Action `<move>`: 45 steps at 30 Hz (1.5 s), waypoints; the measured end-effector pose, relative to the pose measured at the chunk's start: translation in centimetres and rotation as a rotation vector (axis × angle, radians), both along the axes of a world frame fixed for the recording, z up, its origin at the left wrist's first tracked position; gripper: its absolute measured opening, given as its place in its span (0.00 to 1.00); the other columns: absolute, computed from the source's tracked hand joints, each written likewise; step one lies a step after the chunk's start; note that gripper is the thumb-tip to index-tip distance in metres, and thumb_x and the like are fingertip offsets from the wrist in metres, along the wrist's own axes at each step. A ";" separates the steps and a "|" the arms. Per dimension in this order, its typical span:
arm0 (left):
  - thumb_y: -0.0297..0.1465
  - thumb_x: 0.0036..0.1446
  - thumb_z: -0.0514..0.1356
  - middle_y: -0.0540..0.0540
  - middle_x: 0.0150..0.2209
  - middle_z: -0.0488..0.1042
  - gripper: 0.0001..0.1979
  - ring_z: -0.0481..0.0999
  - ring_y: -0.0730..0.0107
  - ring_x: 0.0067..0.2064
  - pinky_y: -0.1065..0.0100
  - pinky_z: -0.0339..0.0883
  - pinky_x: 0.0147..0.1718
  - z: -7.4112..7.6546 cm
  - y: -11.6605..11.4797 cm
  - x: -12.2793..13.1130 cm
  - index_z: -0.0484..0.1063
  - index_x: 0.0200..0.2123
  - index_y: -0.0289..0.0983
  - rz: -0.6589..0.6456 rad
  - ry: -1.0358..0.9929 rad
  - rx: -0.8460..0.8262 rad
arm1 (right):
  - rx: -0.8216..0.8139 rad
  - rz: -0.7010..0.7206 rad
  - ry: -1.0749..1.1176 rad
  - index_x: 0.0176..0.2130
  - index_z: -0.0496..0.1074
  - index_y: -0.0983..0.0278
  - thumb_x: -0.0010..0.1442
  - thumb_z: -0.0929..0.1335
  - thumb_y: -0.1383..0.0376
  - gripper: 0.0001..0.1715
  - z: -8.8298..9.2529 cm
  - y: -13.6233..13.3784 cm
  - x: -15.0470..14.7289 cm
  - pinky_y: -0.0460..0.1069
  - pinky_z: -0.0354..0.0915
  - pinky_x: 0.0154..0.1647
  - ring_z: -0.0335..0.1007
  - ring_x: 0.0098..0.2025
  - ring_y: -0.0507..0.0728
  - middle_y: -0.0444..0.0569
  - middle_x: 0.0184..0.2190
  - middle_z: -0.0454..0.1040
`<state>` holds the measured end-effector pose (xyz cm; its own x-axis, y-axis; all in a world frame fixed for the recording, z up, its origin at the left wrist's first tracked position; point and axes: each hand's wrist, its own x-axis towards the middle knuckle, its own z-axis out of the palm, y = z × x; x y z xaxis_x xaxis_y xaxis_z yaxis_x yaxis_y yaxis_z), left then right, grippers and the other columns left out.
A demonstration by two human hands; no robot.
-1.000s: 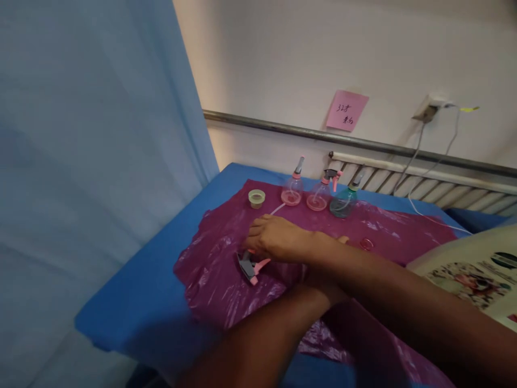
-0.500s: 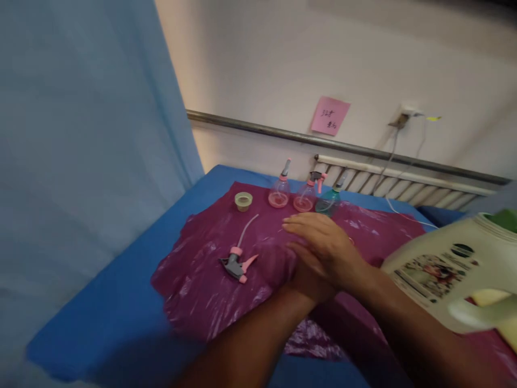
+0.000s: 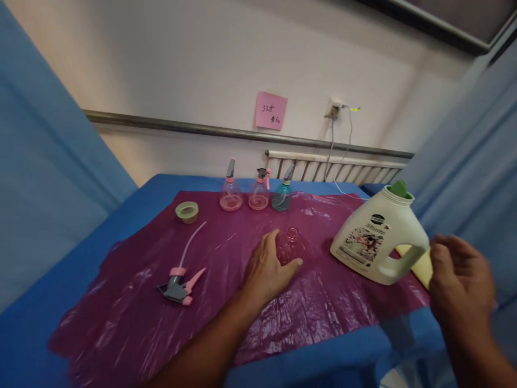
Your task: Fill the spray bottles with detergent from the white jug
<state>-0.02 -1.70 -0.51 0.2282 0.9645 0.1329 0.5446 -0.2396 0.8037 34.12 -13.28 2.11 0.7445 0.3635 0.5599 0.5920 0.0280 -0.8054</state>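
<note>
My left hand curves round the left side of a clear, topless spray bottle, thumb in front and fingers at its side. The bottle stands upright, its neck uncovered. My right hand is raised at the right with loosely curled fingers, holding nothing visible, close to the handle of a cream jug. A green scoop-like piece sticks out of the jug's mouth. A grey and pink spray head with its tube lies to the left of my left hand.
Two clear spray bottles with pink liquid and a teal spray bottle stand at the back. A small round tub is at the back left. Purple plastic sheeting covers the blue table. A yellow item lies behind the jug.
My hands have parted: the right moved away to the right, beside the jug, while the left stays at the clear bottle. The view has turned right, showing the whole jug.
</note>
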 end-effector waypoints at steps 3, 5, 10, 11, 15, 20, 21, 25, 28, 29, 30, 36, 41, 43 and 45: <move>0.42 0.57 0.72 0.34 0.72 0.69 0.45 0.70 0.42 0.74 0.45 0.63 0.73 -0.2 0.4 -0.1 0.60 0.73 0.40 0.017 0.010 -0.004 | -0.045 0.057 0.114 0.58 0.78 0.52 0.66 0.73 0.41 0.29 -2.1 0.7 1.1 0.68 0.75 0.56 0.81 0.54 0.70 0.52 0.52 0.83; 0.42 0.57 0.73 0.33 0.71 0.71 0.46 0.71 0.41 0.73 0.44 0.64 0.72 -0.3 0.6 -0.1 0.59 0.73 0.39 0.030 0.014 -0.016 | -0.087 0.034 0.081 0.55 0.78 0.58 0.69 0.69 0.38 0.32 -2.8 1.3 1.2 0.64 0.73 0.51 0.79 0.49 0.67 0.50 0.46 0.81; 0.42 0.57 0.73 0.34 0.71 0.72 0.45 0.72 0.42 0.72 0.44 0.66 0.71 -0.3 0.8 -0.2 0.60 0.73 0.40 0.041 0.007 -0.025 | -0.176 0.000 0.052 0.36 0.78 0.63 0.72 0.59 0.31 0.43 -2.8 2.3 0.5 0.57 0.65 0.37 0.71 0.34 0.62 0.52 0.33 0.78; 0.42 0.58 0.72 0.34 0.70 0.72 0.44 0.73 0.42 0.72 0.44 0.66 0.71 -0.3 0.7 -0.2 0.61 0.72 0.40 0.038 0.007 -0.024 | -0.177 -0.012 0.075 0.33 0.78 0.62 0.72 0.58 0.31 0.44 -2.6 2.5 0.2 0.57 0.64 0.36 0.71 0.33 0.62 0.53 0.32 0.78; 0.41 0.58 0.72 0.35 0.69 0.73 0.42 0.73 0.43 0.72 0.44 0.67 0.71 -0.2 0.4 -0.2 0.62 0.72 0.40 0.019 -0.010 -0.022 | -0.130 -0.093 0.199 0.28 0.74 0.60 0.72 0.53 0.29 0.48 -1.9 3.0 -1.0 0.57 0.65 0.28 0.69 0.24 0.62 0.52 0.23 0.74; 0.40 0.59 0.71 0.36 0.72 0.71 0.41 0.71 0.45 0.73 0.45 0.64 0.72 -0.7 0.4 -0.2 0.62 0.72 0.42 0.007 -0.051 0.010 | -0.155 0.061 0.166 0.25 0.73 0.59 0.72 0.57 0.29 0.45 -0.6 3.1 -0.9 0.58 0.65 0.26 0.70 0.22 0.62 0.51 0.20 0.73; 0.40 0.60 0.71 0.36 0.73 0.70 0.41 0.70 0.45 0.74 0.45 0.64 0.73 -0.8 0.4 -0.2 0.62 0.72 0.42 0.004 -0.059 0.017 | -0.155 0.086 0.137 0.24 0.72 0.59 0.71 0.59 0.30 0.44 -0.1 3.1 -0.8 0.58 0.65 0.27 0.70 0.22 0.62 0.51 0.20 0.73; 0.39 0.61 0.70 0.36 0.73 0.69 0.41 0.68 0.47 0.75 0.47 0.61 0.74 -0.9 0.4 -0.2 0.61 0.74 0.41 -0.014 -0.070 0.037 | -0.278 0.175 -0.078 0.22 0.72 0.58 0.73 0.64 0.36 0.39 3.0 2.9 -0.3 0.57 0.64 0.30 0.68 0.24 0.60 0.49 0.20 0.71; 0.39 0.61 0.69 0.36 0.74 0.68 0.41 0.68 0.47 0.75 0.47 0.60 0.75 -0.8 0.3 -0.3 0.61 0.74 0.40 -0.028 -0.069 0.042 | -0.339 0.226 -0.250 0.20 0.68 0.56 0.74 0.64 0.41 0.37 6.0 3.0 -0.6 0.56 0.61 0.31 0.65 0.25 0.58 0.46 0.20 0.68; 0.39 0.61 0.69 0.35 0.74 0.68 0.41 0.68 0.47 0.75 0.47 0.60 0.75 -0.8 0.3 -0.3 0.61 0.74 0.40 -0.029 -0.069 0.045 | -0.352 0.244 -0.285 0.20 0.67 0.56 0.74 0.63 0.41 0.37 6.9 3.1 -0.7 0.55 0.60 0.30 0.65 0.25 0.58 0.45 0.20 0.67; 0.39 0.61 0.69 0.35 0.74 0.69 0.41 0.68 0.46 0.75 0.47 0.60 0.75 -0.8 0.3 -0.3 0.62 0.74 0.40 -0.029 -0.070 0.047 | -0.369 0.261 -0.309 0.20 0.67 0.56 0.75 0.63 0.42 0.37 7.8 3.3 -0.9 0.55 0.59 0.30 0.64 0.25 0.57 0.45 0.20 0.66; 0.40 0.62 0.69 0.34 0.74 0.68 0.43 0.68 0.46 0.76 0.47 0.60 0.75 -0.8 0.2 -0.4 0.60 0.76 0.38 -0.041 -0.059 0.040 | -0.477 0.360 -0.426 0.21 0.65 0.56 0.71 0.65 0.38 0.36 10.8 4.6 -1.3 0.54 0.59 0.29 0.63 0.25 0.56 0.44 0.20 0.66; 0.40 0.62 0.70 0.35 0.75 0.67 0.43 0.67 0.45 0.76 0.47 0.60 0.76 -0.7 0.1 -0.4 0.60 0.76 0.39 -0.042 -0.058 0.043 | -0.583 0.426 -0.542 0.22 0.64 0.56 0.69 0.64 0.32 0.39 11.8 5.3 -1.5 0.54 0.57 0.28 0.63 0.23 0.56 0.43 0.18 0.65; 0.40 0.61 0.70 0.34 0.75 0.68 0.43 0.68 0.44 0.76 0.46 0.60 0.76 -0.5 0.1 -0.4 0.60 0.76 0.39 -0.041 -0.057 0.043 | -0.607 0.446 -0.581 0.22 0.64 0.56 0.68 0.62 0.29 0.41 11.9 5.6 -1.4 0.54 0.57 0.27 0.64 0.23 0.56 0.44 0.18 0.66; 0.40 0.61 0.70 0.34 0.75 0.68 0.43 0.68 0.43 0.76 0.46 0.61 0.75 -0.3 0.0 -0.4 0.61 0.76 0.38 -0.042 -0.057 0.039 | -0.630 0.460 -0.616 0.22 0.66 0.56 0.68 0.61 0.27 0.42 11.9 5.9 -1.1 0.54 0.58 0.27 0.66 0.23 0.57 0.45 0.18 0.69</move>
<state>-0.44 -1.70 -0.86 0.2588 0.9483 0.1838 0.4868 -0.2924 0.8231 33.01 -7.41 14.05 0.1006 0.9077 0.4073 0.9510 0.0326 -0.3076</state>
